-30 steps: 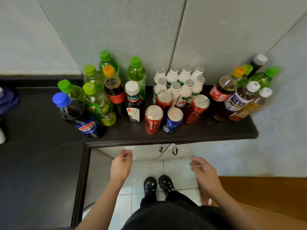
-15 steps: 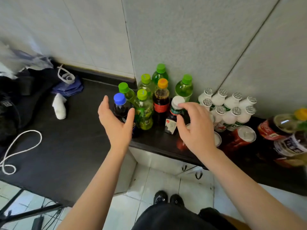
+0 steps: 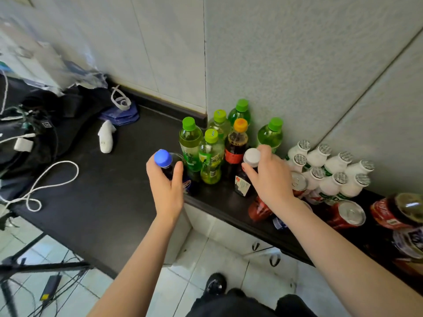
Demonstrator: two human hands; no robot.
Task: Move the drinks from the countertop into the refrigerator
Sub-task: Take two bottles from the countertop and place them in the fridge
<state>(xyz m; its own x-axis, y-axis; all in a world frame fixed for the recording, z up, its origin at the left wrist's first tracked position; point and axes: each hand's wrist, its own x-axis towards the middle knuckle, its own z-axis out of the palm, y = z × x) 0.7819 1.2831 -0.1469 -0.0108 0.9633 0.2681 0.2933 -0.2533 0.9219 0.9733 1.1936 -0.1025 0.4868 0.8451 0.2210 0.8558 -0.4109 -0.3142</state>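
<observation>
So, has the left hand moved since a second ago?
Yes. The left hand was below the front edge of the countertop; it has come up and forward over that edge and now grips the blue-capped bottle standing there.

A person is gripping two drink bottles on a dark countertop [image 3: 103, 191], one in each hand.

The left hand [image 3: 166, 186] is curling round a blue-capped bottle [image 3: 163, 157] just under its cap, while the right hand [image 3: 271, 179] is holding a white-capped bottle [image 3: 251, 156] the same way. Green-capped bottles [image 3: 211, 154] and an orange-capped bottle [image 3: 237, 143] are standing between the two thumbs, and small white bottles [image 3: 329, 177] are clustering just beyond the right fingers.
</observation>
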